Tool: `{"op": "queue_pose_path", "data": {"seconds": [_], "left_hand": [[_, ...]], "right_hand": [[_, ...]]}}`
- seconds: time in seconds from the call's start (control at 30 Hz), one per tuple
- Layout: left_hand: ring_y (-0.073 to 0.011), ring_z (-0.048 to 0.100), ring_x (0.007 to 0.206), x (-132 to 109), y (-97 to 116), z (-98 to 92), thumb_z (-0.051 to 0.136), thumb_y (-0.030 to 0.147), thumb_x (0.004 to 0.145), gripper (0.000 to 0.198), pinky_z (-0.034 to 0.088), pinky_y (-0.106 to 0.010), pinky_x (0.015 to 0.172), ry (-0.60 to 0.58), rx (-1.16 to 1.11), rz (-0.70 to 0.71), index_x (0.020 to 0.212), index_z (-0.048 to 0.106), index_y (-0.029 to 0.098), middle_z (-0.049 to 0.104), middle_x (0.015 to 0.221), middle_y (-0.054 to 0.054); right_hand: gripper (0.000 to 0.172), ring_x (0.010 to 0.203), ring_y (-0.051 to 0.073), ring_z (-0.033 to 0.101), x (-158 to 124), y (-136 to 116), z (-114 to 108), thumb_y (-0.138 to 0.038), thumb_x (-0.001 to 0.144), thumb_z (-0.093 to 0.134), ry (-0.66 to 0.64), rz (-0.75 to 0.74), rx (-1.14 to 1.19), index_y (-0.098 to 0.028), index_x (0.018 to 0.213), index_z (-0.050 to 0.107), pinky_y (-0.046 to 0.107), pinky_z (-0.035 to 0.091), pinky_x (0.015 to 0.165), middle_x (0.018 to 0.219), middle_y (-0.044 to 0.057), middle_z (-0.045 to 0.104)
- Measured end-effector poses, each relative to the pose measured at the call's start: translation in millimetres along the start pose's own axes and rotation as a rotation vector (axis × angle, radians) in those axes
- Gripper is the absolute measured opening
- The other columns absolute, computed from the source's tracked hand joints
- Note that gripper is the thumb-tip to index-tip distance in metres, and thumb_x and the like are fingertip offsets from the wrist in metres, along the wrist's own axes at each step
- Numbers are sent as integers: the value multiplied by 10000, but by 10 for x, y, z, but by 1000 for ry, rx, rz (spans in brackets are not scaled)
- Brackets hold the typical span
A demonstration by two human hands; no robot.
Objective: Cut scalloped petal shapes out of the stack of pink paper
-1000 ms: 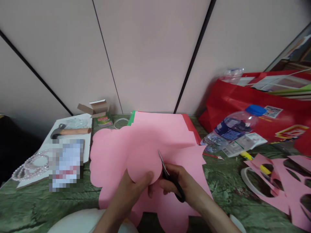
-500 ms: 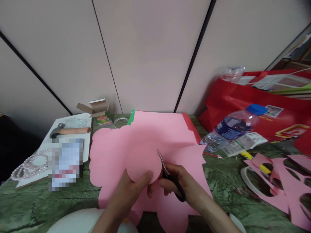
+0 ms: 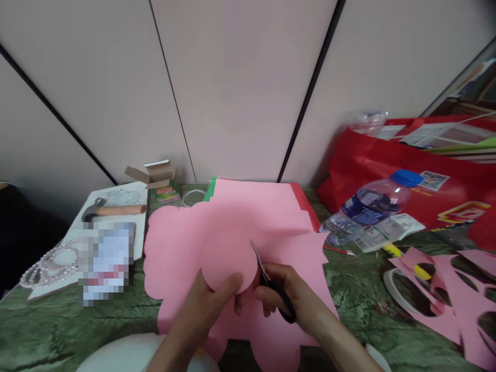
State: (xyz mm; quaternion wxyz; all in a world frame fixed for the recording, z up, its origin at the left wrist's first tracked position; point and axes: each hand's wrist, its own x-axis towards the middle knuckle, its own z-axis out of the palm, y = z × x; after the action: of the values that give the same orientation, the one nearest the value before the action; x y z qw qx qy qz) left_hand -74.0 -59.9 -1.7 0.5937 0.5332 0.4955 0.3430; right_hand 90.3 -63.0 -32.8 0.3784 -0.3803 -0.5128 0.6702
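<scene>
Between thumb and fingers, my left hand (image 3: 215, 297) pinches a round pink paper disc (image 3: 228, 253) near its lower edge. My right hand (image 3: 284, 289) is closed round the black handles of a pair of scissors (image 3: 262, 266). The blades point up and left, along the disc's right edge, and look nearly closed. Whether they touch the paper I cannot tell. Below both hands lie pink paper sheets (image 3: 178, 248), some with scalloped edges, with green and red sheets showing at the back.
At left are a hammer (image 3: 120, 210), bead strings (image 3: 46, 268) and a small opened box (image 3: 165, 188). A plastic bottle (image 3: 368, 206) leans by a red bag (image 3: 380, 160) at right. Cut pink scraps (image 3: 445, 310) lie near a tape roll (image 3: 395, 289). A white rounded object (image 3: 120, 354) sits in front.
The view has shifted very slightly. Both hands, the disc and the scissors keep almost the same position.
</scene>
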Motion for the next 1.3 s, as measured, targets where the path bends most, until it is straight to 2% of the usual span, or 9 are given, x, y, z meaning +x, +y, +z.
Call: {"op": "queue_pose_path", "data": {"seconds": [0.17, 0.4, 0.5, 0.6, 0.73, 0.83, 0.97, 1.3], "left_hand": [[-149, 516, 538, -13, -3, -13, 470, 306, 804, 368, 394, -265, 621, -5, 35, 10, 466, 526, 173, 524, 474, -10], [-159, 531, 529, -11, -27, 15, 479, 371, 799, 416, 422, -278, 631, 71, -20, 21, 440, 535, 168, 540, 456, -25], [-163, 534, 475, -4, -36, 50, 500, 437, 789, 413, 438, -289, 576, 140, -97, -15, 491, 567, 158, 554, 437, -28], [-152, 517, 403, -9, -18, 94, 495, 479, 787, 445, 419, -274, 486, 117, -113, -30, 485, 566, 159, 546, 404, -24], [-126, 478, 359, -34, 19, 132, 520, 394, 784, 457, 412, -254, 472, 143, -55, -67, 387, 513, 167, 503, 353, -11], [-112, 435, 324, -43, 19, 133, 508, 370, 780, 458, 417, -251, 477, 135, -51, -91, 364, 482, 179, 448, 302, 8], [-92, 378, 294, -34, -4, 124, 516, 370, 749, 454, 346, -231, 386, 128, 4, -135, 341, 437, 189, 411, 296, 16], [-75, 351, 289, -53, 6, 119, 526, 354, 730, 425, 289, -214, 353, 154, 2, -167, 358, 408, 188, 387, 301, 28]], "right_hand": [[344, 474, 97, 443, -8, -35, 16, -482, 702, 676, 10, 15, -3, -161, 684, 553, 231, 412, 447, 554, -35, 502], [360, 456, 93, 439, -3, -29, 35, -500, 707, 663, 8, 3, 17, -160, 671, 551, 226, 407, 441, 546, -33, 505], [382, 443, 87, 430, 3, -31, 63, -521, 701, 659, 11, -12, 51, -155, 683, 553, 222, 401, 437, 539, -36, 496], [402, 440, 88, 427, 1, -34, 88, -546, 697, 650, -4, -24, 86, -157, 682, 552, 221, 405, 439, 507, -49, 470], [427, 462, 98, 447, 8, -4, 93, -568, 658, 670, 20, -12, 63, -154, 685, 571, 227, 408, 442, 533, -40, 487], [419, 509, 123, 488, 25, 37, 88, -552, 623, 708, 49, -13, 49, -162, 710, 582, 259, 428, 502, 570, -29, 510], [391, 587, 158, 521, 43, 59, 87, -519, 614, 733, 44, -64, 74, -174, 740, 598, 295, 439, 584, 605, -15, 531], [337, 532, 97, 357, 37, 63, 42, -448, 634, 745, 72, -87, -5, -170, 697, 565, 230, 360, 521, 586, -55, 389]]}}
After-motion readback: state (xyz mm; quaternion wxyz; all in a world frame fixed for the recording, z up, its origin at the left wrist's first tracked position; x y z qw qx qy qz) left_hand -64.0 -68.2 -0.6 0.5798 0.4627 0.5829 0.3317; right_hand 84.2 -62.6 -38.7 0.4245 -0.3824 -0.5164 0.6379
